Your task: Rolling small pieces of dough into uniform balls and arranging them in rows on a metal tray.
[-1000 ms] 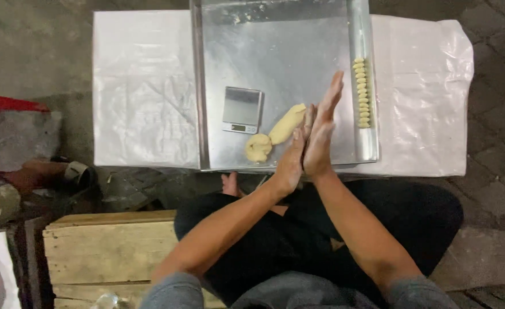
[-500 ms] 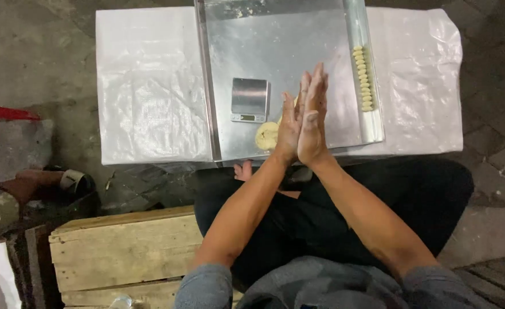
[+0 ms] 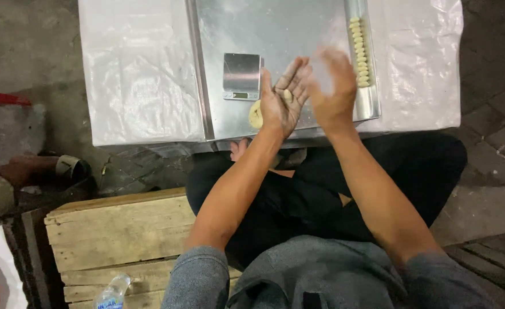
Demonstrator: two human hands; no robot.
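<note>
Dough, a small pale piece point(image 3: 287, 95), lies in the upturned palm of the left hand point(image 3: 283, 103), whose fingers are spread flat and clasp nothing. Just beside it, the right hand point(image 3: 332, 91) is raised with its palm turned toward the left one; it is blurred, its fingers look loosely spread, and it carries nothing that can be made out. Both hands hover over the near edge of a shiny metal tray point(image 3: 287, 34). On the tray, a larger dough lump point(image 3: 256, 114) sits partly hidden behind the left wrist, and a small silver scale point(image 3: 241, 75) stands just past it. A row of shaped dough pieces point(image 3: 359, 51) runs along the tray's right rim. The tray rests on a low desk covered in white plastic sheeting point(image 3: 138, 68). Nearer the person stands a wooden crate point(image 3: 115, 229), with a plastic bottle point(image 3: 113, 293) at its near edge.
</note>
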